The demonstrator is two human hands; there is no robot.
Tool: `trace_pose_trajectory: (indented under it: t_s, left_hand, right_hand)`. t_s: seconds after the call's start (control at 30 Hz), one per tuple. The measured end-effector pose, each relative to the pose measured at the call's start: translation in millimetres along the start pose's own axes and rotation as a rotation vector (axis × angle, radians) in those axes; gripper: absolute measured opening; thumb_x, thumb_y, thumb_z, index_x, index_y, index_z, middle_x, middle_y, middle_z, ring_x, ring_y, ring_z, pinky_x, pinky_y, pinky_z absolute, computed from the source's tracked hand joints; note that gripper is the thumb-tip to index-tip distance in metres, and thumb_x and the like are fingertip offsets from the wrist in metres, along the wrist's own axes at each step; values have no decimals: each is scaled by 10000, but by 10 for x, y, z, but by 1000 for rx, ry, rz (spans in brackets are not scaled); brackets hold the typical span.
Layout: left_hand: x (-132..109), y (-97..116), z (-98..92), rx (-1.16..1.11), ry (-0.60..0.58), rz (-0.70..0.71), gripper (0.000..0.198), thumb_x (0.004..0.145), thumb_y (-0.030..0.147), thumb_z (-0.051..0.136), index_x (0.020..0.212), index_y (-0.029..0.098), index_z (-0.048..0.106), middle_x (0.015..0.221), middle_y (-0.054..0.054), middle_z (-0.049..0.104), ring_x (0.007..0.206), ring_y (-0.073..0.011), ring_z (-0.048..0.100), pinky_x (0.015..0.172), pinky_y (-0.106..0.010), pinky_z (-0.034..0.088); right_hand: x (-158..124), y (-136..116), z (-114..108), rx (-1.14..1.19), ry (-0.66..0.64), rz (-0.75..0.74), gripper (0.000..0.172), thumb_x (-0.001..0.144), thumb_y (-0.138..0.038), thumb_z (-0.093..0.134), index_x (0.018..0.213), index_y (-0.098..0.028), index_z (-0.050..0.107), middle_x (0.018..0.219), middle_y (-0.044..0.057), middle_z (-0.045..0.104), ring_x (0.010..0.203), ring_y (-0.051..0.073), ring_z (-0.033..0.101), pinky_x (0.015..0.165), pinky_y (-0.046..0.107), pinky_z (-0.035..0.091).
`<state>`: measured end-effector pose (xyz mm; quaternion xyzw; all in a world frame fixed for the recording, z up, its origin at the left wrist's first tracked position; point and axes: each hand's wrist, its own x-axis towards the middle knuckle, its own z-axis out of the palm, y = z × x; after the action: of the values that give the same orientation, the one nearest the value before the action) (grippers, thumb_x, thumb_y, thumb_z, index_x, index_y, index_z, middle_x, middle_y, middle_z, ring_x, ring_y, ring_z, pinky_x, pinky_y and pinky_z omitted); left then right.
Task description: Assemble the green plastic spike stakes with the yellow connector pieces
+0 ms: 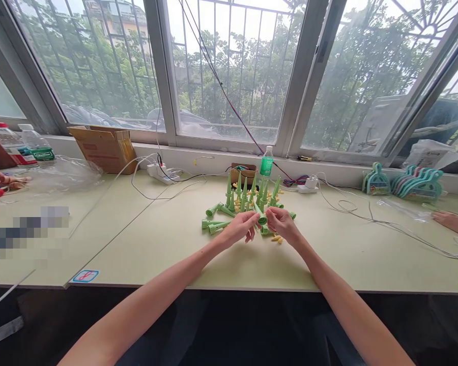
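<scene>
Between my hands, just above the table, is a green plastic cone spike (261,217), its round open end tilted down toward me. My left hand (241,227) grips it between thumb and fingers. On its other side, my right hand (283,224) is closed in a pinch close to the cone; what the fingertips hold, if anything, is hidden. Behind both hands stand several upright green cone spikes (244,195). More of them lie on their sides at the left, such as one green spike (213,224). Small yellow plastic pieces (277,238) are scattered near my right hand.
A small cardboard box (243,175) and a green-labelled bottle (266,162) stand behind the spikes. Cables and a power strip (163,174) run along the back. Teal plastic pieces (418,183) are at right. Other people's hands show at both sides, one hand (452,222) at right.
</scene>
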<state>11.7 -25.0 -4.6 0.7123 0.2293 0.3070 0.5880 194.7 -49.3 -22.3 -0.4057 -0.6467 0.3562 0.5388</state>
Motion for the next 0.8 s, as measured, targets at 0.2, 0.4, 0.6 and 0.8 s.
trace_pose_trajectory:
  t_s: [0.2,0.4,0.6,0.8]
  left_hand:
    - [-25,-20,-9,213,3,111,410,885,549,488,829,146,548,548,48,466,423,-72,480,404,-184,365]
    - [-17,-83,-12,510,110,317,305,890,438,537,842,143,597,801,-18,538,560,-72,502,517,-201,429]
    - [13,-192,-34,707,93,456,280,938,359,490,1140,192,588,979,-52,546,617,-80,506,603,-226,444]
    - [-9,-183,-67,890,88,573,334,973,297,411,1286,227,504,1094,-90,550,705,-111,549,663,-239,453]
  right_hand:
    - [-4,4,-4,-21,-5,-2,501,855,-592,539,598,-208,347,444,-80,279,365,61,280,363,211,227]
    - [-4,16,-3,-105,-3,22,530,882,-600,484,557,-192,390,417,-55,344,358,71,317,372,225,251]
    - [-15,-2,1,-203,23,25,595,912,-572,439,466,-184,375,381,-29,390,350,76,354,397,234,286]
    - [-7,6,7,-139,4,82,591,903,-549,445,438,-195,358,362,-36,351,324,79,331,367,236,271]
